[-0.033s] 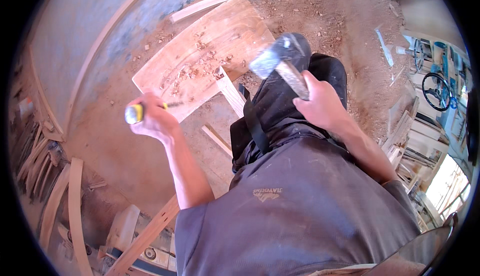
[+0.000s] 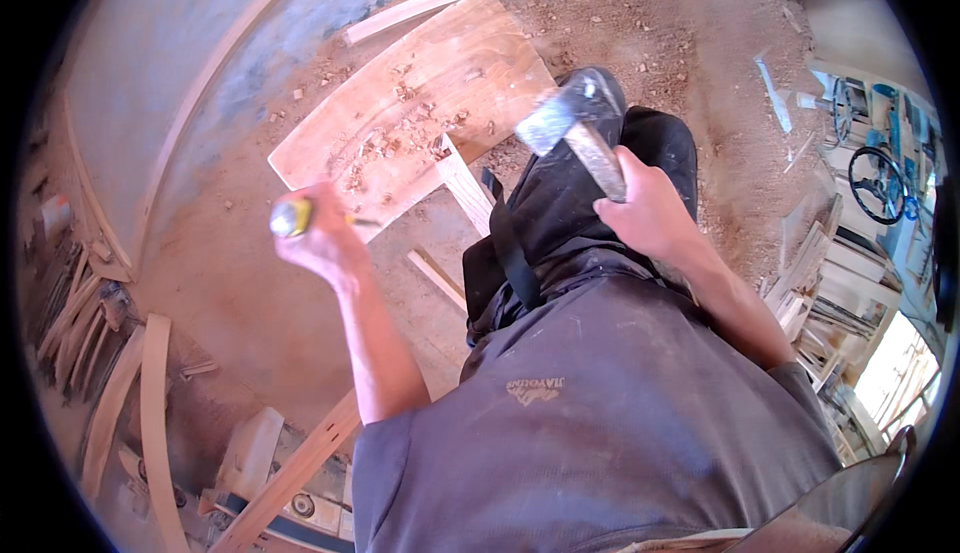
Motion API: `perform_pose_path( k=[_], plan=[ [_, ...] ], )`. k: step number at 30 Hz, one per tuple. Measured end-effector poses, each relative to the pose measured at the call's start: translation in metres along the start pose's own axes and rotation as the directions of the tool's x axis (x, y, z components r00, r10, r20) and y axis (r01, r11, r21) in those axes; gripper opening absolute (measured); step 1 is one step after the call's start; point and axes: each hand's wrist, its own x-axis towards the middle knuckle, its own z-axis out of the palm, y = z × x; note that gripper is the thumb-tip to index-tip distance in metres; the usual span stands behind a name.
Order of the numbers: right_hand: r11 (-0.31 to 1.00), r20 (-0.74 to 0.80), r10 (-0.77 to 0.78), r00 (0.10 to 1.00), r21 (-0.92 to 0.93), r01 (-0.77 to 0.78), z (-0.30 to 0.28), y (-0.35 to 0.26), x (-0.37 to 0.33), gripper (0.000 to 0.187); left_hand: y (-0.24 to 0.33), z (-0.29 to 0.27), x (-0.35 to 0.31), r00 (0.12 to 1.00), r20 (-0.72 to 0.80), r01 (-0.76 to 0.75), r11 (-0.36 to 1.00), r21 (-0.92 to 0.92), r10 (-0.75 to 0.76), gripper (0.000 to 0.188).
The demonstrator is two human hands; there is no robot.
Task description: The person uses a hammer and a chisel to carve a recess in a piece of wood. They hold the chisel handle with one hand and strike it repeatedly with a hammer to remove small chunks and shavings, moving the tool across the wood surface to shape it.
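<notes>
As hands (image 2: 322, 243) (image 2: 655, 208) grip hammer (image 2: 575, 113) and apparent chisel (image 2: 292, 218), the panel (image 2: 465, 58) lies beyond.

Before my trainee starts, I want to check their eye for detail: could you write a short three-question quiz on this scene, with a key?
1. True or false: the hammer is in the right hand.
2. Which colour shows on the tool in the left hand: A, red; B, yellow; C, green?
3. What lies scattered across the wide wooden board?

Key:
1. True.
2. B, yellow.
3. Wood shavings.
</notes>
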Motion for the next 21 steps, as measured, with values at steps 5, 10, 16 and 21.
perform_pose_path(
  k=[5,10,16,21],
  plan=[
    [0.961,0.1,0.153,0.983,0.218,-0.172,0.0,0.044,0.02,0.043,-0.066,0.015,-0.056,0.708,0.326,0.518,0.774,0.364,-0.627,0.041],
    [0.919,0.192,0.128,0.973,0.346,-0.189,-0.006,0.084,0.064,0.042,-0.088,0.027,-0.089,0.507,0.405,0.59,0.649,0.481,-0.761,0.026],
    [0.957,0.199,-0.062,0.978,0.291,0.001,-0.026,0.133,0.151,0.049,-0.073,0.049,-0.101,0.685,0.185,0.511,0.646,0.568,-0.704,0.039],
    [0.939,0.313,0.052,0.948,0.308,-0.154,-0.065,0.16,0.16,0.056,-0.07,0.113,-0.153,0.916,0.045,0.092,0.317,0.944,-0.398,0.094]
  ],
)
